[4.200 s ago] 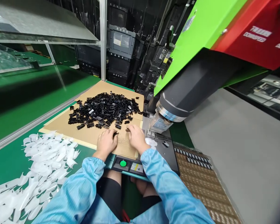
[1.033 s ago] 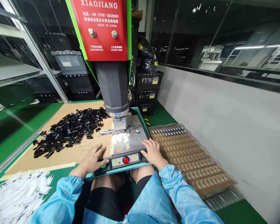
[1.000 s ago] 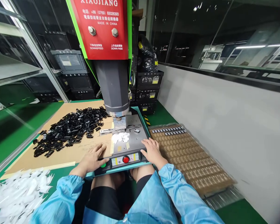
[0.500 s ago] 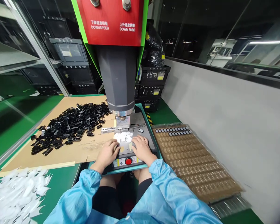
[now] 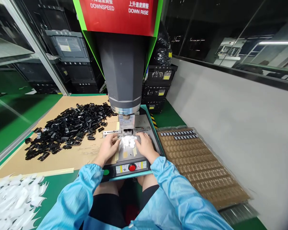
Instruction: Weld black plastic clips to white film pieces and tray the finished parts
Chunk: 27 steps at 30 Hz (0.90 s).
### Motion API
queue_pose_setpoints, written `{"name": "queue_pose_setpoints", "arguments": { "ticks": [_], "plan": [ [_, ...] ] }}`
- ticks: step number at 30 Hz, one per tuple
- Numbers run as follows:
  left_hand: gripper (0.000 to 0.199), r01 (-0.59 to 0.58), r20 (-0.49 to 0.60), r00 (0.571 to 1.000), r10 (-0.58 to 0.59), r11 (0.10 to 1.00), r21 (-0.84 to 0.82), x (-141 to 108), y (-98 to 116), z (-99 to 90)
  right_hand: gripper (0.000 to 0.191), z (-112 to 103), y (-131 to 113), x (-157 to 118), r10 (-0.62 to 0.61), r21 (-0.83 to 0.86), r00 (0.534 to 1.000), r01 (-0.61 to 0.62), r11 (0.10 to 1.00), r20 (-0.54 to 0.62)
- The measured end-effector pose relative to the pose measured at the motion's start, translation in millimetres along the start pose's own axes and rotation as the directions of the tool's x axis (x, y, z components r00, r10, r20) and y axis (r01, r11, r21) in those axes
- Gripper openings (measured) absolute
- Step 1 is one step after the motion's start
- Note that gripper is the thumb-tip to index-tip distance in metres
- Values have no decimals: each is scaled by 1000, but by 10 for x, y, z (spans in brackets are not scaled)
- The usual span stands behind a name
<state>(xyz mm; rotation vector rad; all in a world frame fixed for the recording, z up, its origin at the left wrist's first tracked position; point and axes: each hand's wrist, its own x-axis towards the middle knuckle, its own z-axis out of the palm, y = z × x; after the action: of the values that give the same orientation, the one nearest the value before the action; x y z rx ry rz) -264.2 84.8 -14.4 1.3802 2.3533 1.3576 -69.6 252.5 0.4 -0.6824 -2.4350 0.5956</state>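
Observation:
My left hand is open, thumb apart from the fingers, with its fingertips by the left side of a metal fixture. My right hand is open too, its fingertips near the fixture's right side. Nothing shows in either hand. Between them, loose white plastic pieces lie on the machine's metal base plate. A dark part sits in the middle of the fixture, just under the press head.
A heap of black plastic parts lies on cardboard to the left. White pieces are piled at lower left. At right, a clear blister tray holds two rows of grey parts. A red button and green button face me.
The press head has risen off the fixture, uncovering the dark part. Both hands have moved forward from beside the base plate's front to the fixture. The view has shifted slightly.

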Motion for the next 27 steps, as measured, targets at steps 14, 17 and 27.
{"name": "queue_pose_setpoints", "arguments": {
  "ticks": [14, 17, 27],
  "plan": [
    [25, 55, 167, 986, -25, 982, -180, 768, 133, 262, 21, 330, -136, 798, 137, 7, 989, -138, 990, 57],
    [33, 81, 138, 989, -49, 968, -236, 729, 167, 259, 16, 333, -166, 806, 205, 115, 978, -206, 972, 20],
    [59, 338, 197, 936, -290, 591, -733, -595, 426, 220, 37, 367, -351, -397, 258, 791, 961, -232, 567, 97]
  ]
}}
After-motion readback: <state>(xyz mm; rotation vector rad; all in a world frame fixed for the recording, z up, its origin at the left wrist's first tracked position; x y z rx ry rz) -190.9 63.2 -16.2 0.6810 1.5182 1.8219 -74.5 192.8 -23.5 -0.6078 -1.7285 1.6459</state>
